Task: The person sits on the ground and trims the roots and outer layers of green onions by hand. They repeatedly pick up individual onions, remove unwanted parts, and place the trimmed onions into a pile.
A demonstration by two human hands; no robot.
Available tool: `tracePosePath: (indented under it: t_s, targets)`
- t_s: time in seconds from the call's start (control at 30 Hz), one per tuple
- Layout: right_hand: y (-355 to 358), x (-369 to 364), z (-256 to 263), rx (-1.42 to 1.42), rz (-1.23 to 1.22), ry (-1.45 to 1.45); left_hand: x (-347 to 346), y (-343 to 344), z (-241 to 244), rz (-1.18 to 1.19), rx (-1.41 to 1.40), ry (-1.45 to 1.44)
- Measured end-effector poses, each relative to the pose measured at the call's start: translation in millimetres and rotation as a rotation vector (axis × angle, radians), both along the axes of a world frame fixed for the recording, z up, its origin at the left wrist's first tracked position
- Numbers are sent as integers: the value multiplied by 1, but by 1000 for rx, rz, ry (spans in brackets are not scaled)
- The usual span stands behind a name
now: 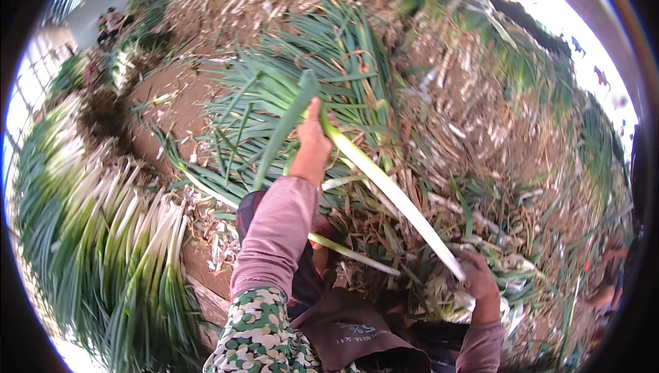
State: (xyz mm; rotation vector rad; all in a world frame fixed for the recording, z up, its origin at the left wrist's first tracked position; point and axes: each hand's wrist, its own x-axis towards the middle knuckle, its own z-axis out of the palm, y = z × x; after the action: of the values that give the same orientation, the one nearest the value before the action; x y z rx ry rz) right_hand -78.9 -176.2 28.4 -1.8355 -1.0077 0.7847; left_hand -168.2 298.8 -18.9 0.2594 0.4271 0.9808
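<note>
My left hand grips a long green onion near its green leaves, thumb along the stalk. The white stalk slants down to the right. At its root end is my right hand, fingers at the tip; whether they close on it is blurred. Beneath the held stalk spreads a heap of unpeeled green onions with dark green leaves. A single pale stalk lies lower down, close to my legs.
At left, cleaned green onions lie in a long curved row, white ends inward. Dry peelings litter the soil. Bundles stand at the upper left, near seated people. Part of another person shows at the right rim.
</note>
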Motion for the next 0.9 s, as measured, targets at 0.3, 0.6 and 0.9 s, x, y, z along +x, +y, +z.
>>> tracePosePath:
  t_s: [0.3, 0.6, 0.9]
  targets:
    - [-19, -18, 10, -151, -219, -408, -19, 17, 16, 137, 44, 22]
    - [-81, 25, -58, -84, -286, -673, -69, 60, 13, -8, -8, -122]
    - [-70, 40, -151, -266, -226, -592, -145, 97, 25, 300, 245, -50]
